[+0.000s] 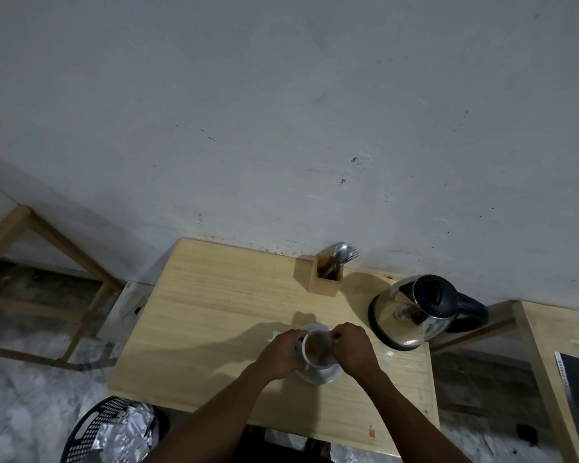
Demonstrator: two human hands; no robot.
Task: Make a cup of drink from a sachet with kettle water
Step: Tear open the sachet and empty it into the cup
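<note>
A white cup (318,350) with brown contents stands on a white saucer (328,375) near the middle of the wooden table (214,315). My left hand (281,354) wraps the cup's left side. My right hand (355,349) is at the cup's right rim, fingers pinched on what looks like a thin spoon handle reaching into the cup. The steel kettle (411,315) with a black lid and handle stands to the right of the cup. A small white piece (274,334), perhaps the sachet, lies behind my left hand.
A wooden holder (328,277) with spoons and a fork stands at the table's back edge by the wall. A black basket (111,429) with silver wrappers sits on the floor at the lower left. Wooden frames stand on both sides.
</note>
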